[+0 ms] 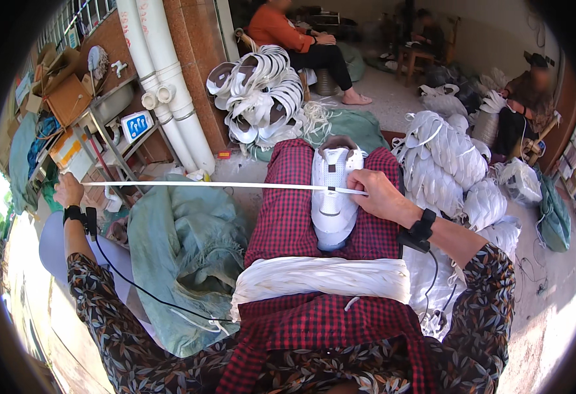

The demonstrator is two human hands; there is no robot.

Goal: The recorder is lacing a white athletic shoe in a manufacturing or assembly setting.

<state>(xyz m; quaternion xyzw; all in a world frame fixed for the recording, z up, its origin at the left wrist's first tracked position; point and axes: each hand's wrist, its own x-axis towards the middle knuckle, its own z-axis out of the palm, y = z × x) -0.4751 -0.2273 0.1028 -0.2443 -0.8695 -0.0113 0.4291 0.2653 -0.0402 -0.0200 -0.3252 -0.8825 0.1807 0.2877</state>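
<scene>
The left hand (69,190), far out on the left, has its grip closed on a long, narrow, flat white lace (209,185), and the right hand (375,192) pinches the same lace at the right edge of a white low shoe (331,222). Between both hands the lace is stretched straight and passes across the shoe. This shoe lies with its toe to the near side, on a red and black checked cloth (278,223) which covers the person's lap. By my judgement, the lacing is only at its beginning: one crossing is seen, just beyond the toe part, and the rows farther toward the opening look bare, although the holes are too small to tell surely. Most of the lace is outside the shoe, on its left, so the greater part seems left to do. Nearer, across the lap, lies a thick bundle of white strands (321,277); on the left is a wrinkled green fabric sack (176,230), and on the right are heaped, curved white pieces (436,154).
</scene>
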